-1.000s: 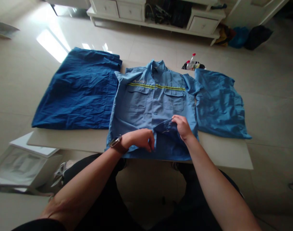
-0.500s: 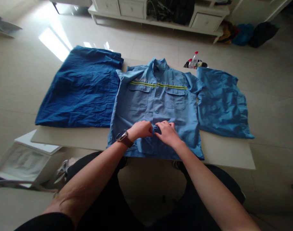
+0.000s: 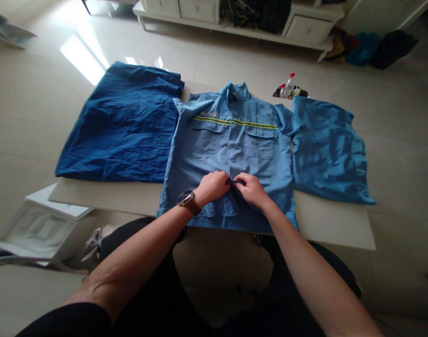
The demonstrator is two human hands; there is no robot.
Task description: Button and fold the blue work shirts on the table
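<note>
Left hand [image 3: 214, 185] and right hand [image 3: 253, 189] pinch the front of a blue shirt [image 3: 207, 140]

At the far left, a white box [image 3: 34, 229] stands below the near corner of the pale counter [image 3: 94, 196]. A dark blue cloth [image 3: 119, 126] lies folded and creased over the counter's left part, its right edge meeting the shirt's left side.

Beyond, across the floor [image 3: 235, 61], runs a white cabinet [image 3: 179, 11] with drawers and an open bay of dark things too dim to tell.

The left forearm comes in from the lower left, a watch [image 3: 186, 198] with a brown strap at the wrist. The left hand's grip is pressed together on the shirt's front edge, fingers curled under; the fingertips are partly hidden.

The shirt lies face up in the middle of the counter, collar away from the person, hem at the near edge. Yellow stripes cross the chest above two flap pockets.

Just beside the left hand, the right hand's grip pinches a dark fold of the same front between thumb and fingers. Black-clad legs [image 3: 158, 281] show below, on either side.

Red-capped bottles [image 3: 288, 89] stand past the counter's far edge. A lighter blue cloth [image 3: 328, 150] covers the counter's right part and meets the shirt's sleeve. At the upper right, blue and black bags [image 3: 393, 49] sit on the floor by the cabinet.
</note>
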